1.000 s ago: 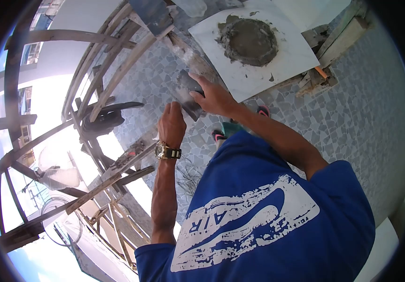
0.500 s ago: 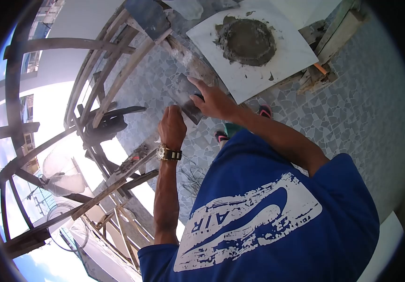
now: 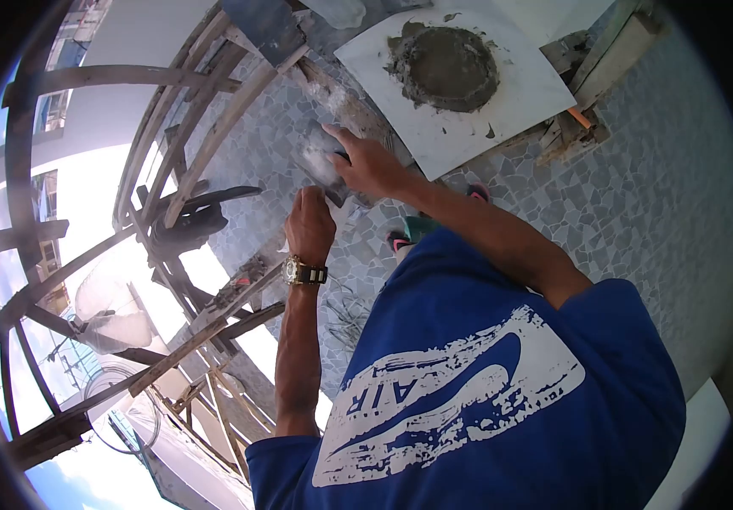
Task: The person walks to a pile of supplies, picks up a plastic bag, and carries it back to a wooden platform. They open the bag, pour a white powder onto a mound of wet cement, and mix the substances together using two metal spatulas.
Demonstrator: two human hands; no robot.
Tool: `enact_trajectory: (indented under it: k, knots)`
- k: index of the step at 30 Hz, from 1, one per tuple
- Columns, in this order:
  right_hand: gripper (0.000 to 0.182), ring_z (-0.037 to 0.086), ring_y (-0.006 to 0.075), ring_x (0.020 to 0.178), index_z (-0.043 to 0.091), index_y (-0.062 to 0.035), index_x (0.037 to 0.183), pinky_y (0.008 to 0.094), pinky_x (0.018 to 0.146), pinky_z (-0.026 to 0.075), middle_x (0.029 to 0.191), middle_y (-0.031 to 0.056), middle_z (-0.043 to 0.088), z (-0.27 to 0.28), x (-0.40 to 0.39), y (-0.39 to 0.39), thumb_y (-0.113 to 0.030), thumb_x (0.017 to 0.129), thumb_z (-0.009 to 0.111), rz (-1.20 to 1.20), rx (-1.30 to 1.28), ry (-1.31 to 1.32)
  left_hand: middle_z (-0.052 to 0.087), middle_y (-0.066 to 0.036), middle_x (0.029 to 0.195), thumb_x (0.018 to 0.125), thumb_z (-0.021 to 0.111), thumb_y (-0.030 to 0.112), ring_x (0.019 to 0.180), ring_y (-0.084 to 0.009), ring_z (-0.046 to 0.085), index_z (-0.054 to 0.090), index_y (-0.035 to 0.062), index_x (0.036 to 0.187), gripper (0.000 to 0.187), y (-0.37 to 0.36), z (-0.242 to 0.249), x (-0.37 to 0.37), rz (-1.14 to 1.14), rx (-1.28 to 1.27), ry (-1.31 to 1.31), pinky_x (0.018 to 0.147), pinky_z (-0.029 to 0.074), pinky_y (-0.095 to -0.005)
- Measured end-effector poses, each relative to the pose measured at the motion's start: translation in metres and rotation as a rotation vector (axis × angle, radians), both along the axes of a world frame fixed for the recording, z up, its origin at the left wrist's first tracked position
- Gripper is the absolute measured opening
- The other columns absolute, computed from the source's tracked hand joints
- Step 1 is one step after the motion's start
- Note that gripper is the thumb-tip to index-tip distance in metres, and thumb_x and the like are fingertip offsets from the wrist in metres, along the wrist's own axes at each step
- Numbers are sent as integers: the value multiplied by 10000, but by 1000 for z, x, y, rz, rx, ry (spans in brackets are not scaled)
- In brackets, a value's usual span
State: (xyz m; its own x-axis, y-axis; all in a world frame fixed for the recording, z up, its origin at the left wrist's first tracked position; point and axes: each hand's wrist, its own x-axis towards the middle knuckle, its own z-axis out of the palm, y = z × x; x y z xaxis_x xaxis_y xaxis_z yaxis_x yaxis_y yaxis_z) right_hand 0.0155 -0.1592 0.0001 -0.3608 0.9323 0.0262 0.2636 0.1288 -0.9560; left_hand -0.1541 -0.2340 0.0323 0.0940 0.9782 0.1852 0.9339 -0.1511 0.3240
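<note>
My right hand [image 3: 371, 166] is closed around a flat metal trowel [image 3: 320, 166], its index finger stretched along the top. The blade looks grey and slightly blurred, and its lower corner lies close to my left hand. My left hand [image 3: 309, 223], with a gold-and-black watch [image 3: 303, 271] on the wrist, is curled into a closed grip just beside the blade. Something pale shows at its edge; what the fingers hold, if anything, is hidden. Ahead to the right, a round heap of wet grey mortar [image 3: 451, 70] rests on a white board [image 3: 460, 140].
Wooden poles and planks [image 3: 213, 327] form a scaffold on the left, with a dark object [image 3: 192, 223] hanging on it. Stone-patterned flooring [image 3: 571, 183] spreads below. Timber pieces [image 3: 613, 59] stand by the board. A dark panel [image 3: 263, 30] lies at the top.
My right hand has shifted a little to the left and up with the trowel. My left hand stays nearly in place, still closed. The view has moved slightly.
</note>
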Motion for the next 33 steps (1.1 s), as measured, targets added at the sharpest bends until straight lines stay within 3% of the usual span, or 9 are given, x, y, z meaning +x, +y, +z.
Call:
enact_trajectory:
  k: [5,8,14,18,21,24,28,33]
  knots:
    - [588,654,464,867,381,-17,1455,488,743,518,1057,315,647,-8,9,-18,-191,941,609,-28,188,62,627,-152,896,929,562,78,752,-418,626,545,69,992,66,3,-5,-2,-9,20,-24,605,498,-510]
    - [589,660,461,810,382,-22,1454,490,695,518,987,311,659,5,-5,3,-185,938,613,-26,21,-5,654,-155,919,936,552,104,795,-413,637,579,68,984,65,-2,-3,-2,29,-21,-15,637,505,-500]
    - [561,648,438,688,400,-11,1435,481,617,486,738,264,643,-1,9,-24,-160,938,612,-29,223,75,666,-158,926,940,547,116,796,-414,641,596,70,983,80,-1,-5,0,68,-20,-28,645,508,-494]
    - [570,664,429,717,392,-23,1448,479,646,510,913,292,671,4,-9,-1,-163,941,612,-50,111,34,665,-156,921,934,553,109,792,-412,642,592,63,983,78,-4,-4,-4,39,-19,-25,643,512,-490]
    - [542,654,420,674,424,-12,1422,481,614,498,815,269,666,-7,2,-19,-165,939,618,-57,268,61,664,-152,919,930,555,106,789,-407,643,587,64,976,71,-2,-7,-5,36,15,-3,642,514,-488]
    - [543,648,428,672,428,-11,1419,484,611,497,757,258,652,-5,3,-22,-168,937,623,-60,178,58,665,-150,921,925,557,107,792,-404,644,590,70,980,74,-5,-12,-6,21,20,-16,646,512,-494]
    - [561,658,432,713,407,-30,1444,475,642,516,895,280,671,-3,-18,1,-170,942,615,-90,137,-5,665,-147,917,922,557,104,794,-403,645,594,73,985,79,-3,-6,-6,45,-10,15,643,511,-496]
    - [533,653,419,688,431,-25,1419,474,599,490,738,241,651,-5,3,-24,-173,942,617,-17,196,55,665,-146,908,923,555,104,796,-403,645,597,68,982,81,-8,-10,-3,57,13,5,650,511,-495]
